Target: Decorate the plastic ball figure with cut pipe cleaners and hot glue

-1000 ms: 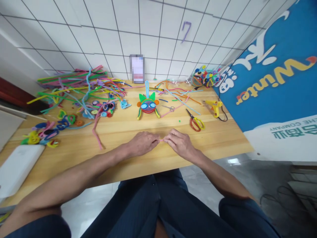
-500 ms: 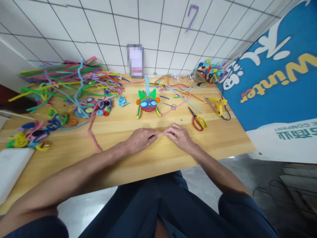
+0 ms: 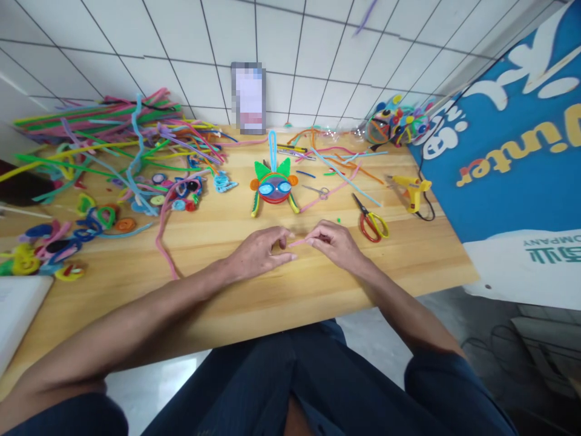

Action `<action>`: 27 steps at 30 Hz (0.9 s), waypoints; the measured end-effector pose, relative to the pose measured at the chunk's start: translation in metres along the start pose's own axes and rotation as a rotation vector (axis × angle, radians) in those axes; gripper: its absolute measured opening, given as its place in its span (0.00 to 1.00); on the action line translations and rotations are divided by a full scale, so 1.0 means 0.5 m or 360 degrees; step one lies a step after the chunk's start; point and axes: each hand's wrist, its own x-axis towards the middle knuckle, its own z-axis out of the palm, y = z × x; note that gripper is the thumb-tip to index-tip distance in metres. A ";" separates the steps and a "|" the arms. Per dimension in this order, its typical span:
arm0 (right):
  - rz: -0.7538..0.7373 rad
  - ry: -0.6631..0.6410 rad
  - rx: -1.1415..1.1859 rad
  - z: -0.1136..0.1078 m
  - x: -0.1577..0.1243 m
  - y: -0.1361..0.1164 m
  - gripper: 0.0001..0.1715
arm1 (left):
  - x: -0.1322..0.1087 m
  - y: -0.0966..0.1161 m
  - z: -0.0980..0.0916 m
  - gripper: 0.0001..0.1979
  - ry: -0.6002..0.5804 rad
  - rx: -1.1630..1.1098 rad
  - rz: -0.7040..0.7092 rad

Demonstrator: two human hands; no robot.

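My right hand (image 3: 333,242) pinches one end of a short pink pipe cleaner piece (image 3: 297,243) just above the wooden table (image 3: 281,290). My left hand (image 3: 261,250) lies beside it with its fingers loosened and slightly apart, the fingertips next to the piece's free end. Behind the hands stands a finished pipe cleaner figure (image 3: 273,186) with green ears, blue eyes and an orange and red face.
A large heap of coloured pipe cleaners (image 3: 118,142) covers the far left, with coiled discs (image 3: 177,195) in front. Red and yellow scissors (image 3: 372,221) and a yellow glue gun (image 3: 411,189) lie at right. A white box (image 3: 18,309) sits at left. A blue banner (image 3: 517,133) stands at right.
My left hand has let go of the pink piece and spread its fingers. My right hand still holds it. The camera has tilted, shifting the scene down slightly.
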 end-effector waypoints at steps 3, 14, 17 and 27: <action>-0.0037 0.0030 -0.0053 0.010 -0.002 -0.006 0.07 | 0.001 -0.005 0.007 0.06 -0.0002 0.0044 0.0032; -0.0109 0.0078 -0.0252 -0.004 -0.015 0.022 0.11 | -0.007 -0.007 0.010 0.15 -0.0210 0.0572 -0.0049; -0.0113 0.0098 -0.0252 0.000 -0.010 0.026 0.10 | -0.007 -0.010 0.015 0.16 -0.0154 0.0601 -0.0043; 0.0008 0.0147 -0.0118 0.027 -0.006 0.006 0.07 | -0.008 -0.027 0.032 0.12 0.0176 0.0493 0.0024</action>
